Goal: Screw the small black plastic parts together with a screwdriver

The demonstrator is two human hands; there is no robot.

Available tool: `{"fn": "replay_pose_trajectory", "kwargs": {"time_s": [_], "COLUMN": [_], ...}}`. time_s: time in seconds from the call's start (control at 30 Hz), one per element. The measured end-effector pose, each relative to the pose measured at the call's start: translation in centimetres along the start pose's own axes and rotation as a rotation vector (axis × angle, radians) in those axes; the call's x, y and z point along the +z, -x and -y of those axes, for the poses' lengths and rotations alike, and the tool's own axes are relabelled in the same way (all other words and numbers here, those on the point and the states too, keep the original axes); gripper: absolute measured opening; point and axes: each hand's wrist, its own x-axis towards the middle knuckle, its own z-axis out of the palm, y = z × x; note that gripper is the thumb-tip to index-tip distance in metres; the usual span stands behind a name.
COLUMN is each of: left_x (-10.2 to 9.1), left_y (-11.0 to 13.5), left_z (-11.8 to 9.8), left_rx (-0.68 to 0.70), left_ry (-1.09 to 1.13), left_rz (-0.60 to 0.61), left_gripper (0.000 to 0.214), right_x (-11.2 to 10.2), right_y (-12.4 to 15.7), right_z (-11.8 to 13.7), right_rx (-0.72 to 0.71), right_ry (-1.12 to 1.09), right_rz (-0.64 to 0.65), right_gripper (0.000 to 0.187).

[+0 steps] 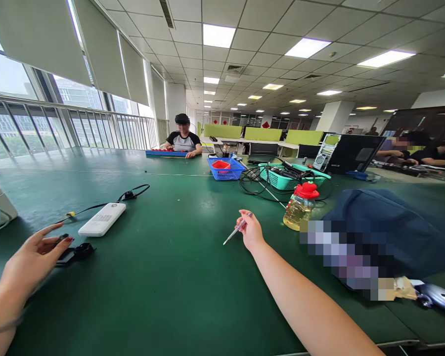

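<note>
My right hand (250,231) is closed around a thin screwdriver (233,236), its pale tip slanting down to the left above the green table. At the left edge, my left hand (31,262) has its index finger stretched out, while the thumb and other fingers close about a small black part (61,239). Just beside that thumb lies a black strap-like device (82,250) on the table. A white power bank (103,219) rests beyond the left hand, with a black cable (129,194) behind it.
At right stand a red-lidded glass jar (300,207) and a dark blue bag (389,222). Farther back are a blue basket (226,173) and a green basket (282,181) with tangled cables. A person (183,138) sits at the table's far end.
</note>
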Motion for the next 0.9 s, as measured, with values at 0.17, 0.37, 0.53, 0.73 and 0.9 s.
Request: {"fn": "replay_pose_trajectory", "kwargs": {"time_s": [0.17,0.37,0.53,0.73,0.9], "left_x": [-1.2,-0.6,0.0,0.7,0.7], "left_y": [1.4,1.8,2.0,2.1,2.2], "left_z": [-3.2,-4.4,-4.8,-4.5,-4.5], "left_rx": [-0.127,-0.034,0.039,0.137,0.122], "left_ry": [-0.109,-0.298,-0.325,-0.322,-0.339], "left_rz": [0.169,0.159,0.141,0.091,0.099], "left_gripper": [0.053,0.057,0.054,0.049,0.051], "right_x": [0.0,-0.1,0.0,0.1,0.1], "right_y": [-0.1,0.0,0.0,0.2,0.2], "right_z": [-0.1,0.0,0.0,0.1,0.2], "right_rx": [0.002,-0.009,-0.007,0.006,0.016], "right_ry": [0.012,0.035,0.047,0.046,0.047], "right_rz": [0.005,0.023,0.027,0.032,0.027], "right_gripper": [0.028,0.029,0.029,0.028,0.026]}}
